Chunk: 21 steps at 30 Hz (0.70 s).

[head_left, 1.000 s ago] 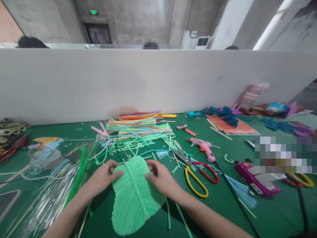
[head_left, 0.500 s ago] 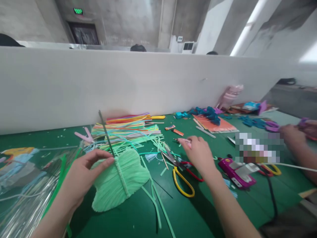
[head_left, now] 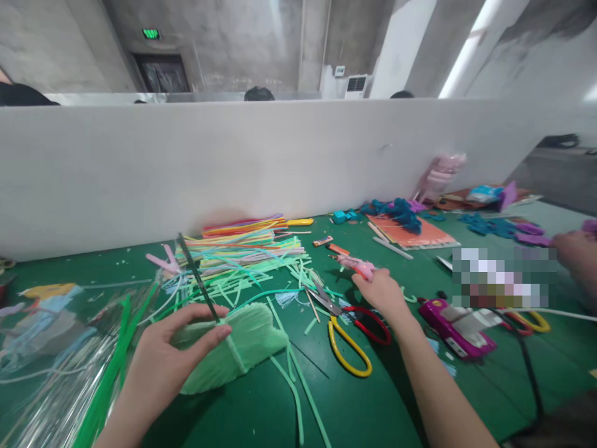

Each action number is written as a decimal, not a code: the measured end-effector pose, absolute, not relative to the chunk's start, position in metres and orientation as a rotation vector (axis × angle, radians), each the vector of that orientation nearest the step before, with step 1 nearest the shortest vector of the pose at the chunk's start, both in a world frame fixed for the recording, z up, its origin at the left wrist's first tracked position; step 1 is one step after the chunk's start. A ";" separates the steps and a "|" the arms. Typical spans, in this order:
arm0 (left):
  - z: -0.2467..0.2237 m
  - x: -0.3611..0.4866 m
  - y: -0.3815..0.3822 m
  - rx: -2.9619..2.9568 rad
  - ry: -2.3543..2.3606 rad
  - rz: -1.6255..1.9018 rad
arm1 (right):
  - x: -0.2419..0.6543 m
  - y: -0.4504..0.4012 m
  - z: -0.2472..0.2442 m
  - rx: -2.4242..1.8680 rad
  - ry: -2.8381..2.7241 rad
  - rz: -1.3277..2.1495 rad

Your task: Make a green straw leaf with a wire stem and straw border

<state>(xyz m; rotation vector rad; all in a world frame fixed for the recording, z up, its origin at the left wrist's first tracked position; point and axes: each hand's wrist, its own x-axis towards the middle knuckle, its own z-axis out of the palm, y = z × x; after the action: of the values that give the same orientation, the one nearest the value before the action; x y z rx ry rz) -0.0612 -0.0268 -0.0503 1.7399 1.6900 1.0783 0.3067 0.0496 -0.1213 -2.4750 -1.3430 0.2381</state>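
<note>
My left hand (head_left: 181, 354) pinches a light-green fuzzy leaf (head_left: 254, 330) between thumb and fingers, near the base of its raised middle rib. A dark thin stem (head_left: 196, 274) sticks up from that grip, leaning left. The leaf hangs tilted just over the table, its left part behind my fingers. My right hand (head_left: 380, 292) is closed around the rear of a pink glue gun (head_left: 364, 269), whose nozzle points left; most of its handle is hidden by my fingers. Scissors (head_left: 347, 330) with one yellow and one red handle lie partly spread between my hands.
Bundles of coloured pipe cleaners (head_left: 247, 249) lie at the back, below a white partition (head_left: 280, 162). Plastic-wrapped strips (head_left: 60, 398) and a yellow glue gun (head_left: 49, 290) are at left. At right sit a magenta device (head_left: 452, 330), a cable (head_left: 527, 367) and another person's hand (head_left: 576, 255).
My left hand has lowered slightly and tipped the leaf flatter. The pink glue gun has turned and shows more of its body beyond my right hand. The view has shifted a little.
</note>
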 end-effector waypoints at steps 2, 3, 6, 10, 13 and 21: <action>-0.056 -0.062 -0.025 1.666 1.719 1.155 | 0.299 0.045 -0.108 -2.420 -1.306 0.212; -0.058 -0.062 -0.024 1.633 1.715 1.189 | 0.293 0.042 -0.099 -2.378 -1.305 0.182; -0.066 -0.062 -0.021 1.546 1.667 1.244 | 0.265 0.031 -0.074 -2.134 -1.374 0.009; -0.077 -0.063 -0.023 1.542 1.662 1.310 | 0.226 0.019 -0.057 -1.579 -1.550 -0.275; -0.081 -0.062 -0.028 1.488 1.717 1.381 | 0.204 0.012 -0.061 -1.318 -1.569 -0.477; -0.074 -0.049 -0.033 1.461 1.613 1.288 | 0.187 -0.003 -0.086 -1.264 -1.384 -0.318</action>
<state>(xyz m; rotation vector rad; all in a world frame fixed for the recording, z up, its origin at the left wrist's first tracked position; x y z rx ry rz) -0.0490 -0.0330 -0.0741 1.4608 1.6133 1.2877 0.1872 -0.0032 -0.0864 -1.2641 -1.3839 -0.3177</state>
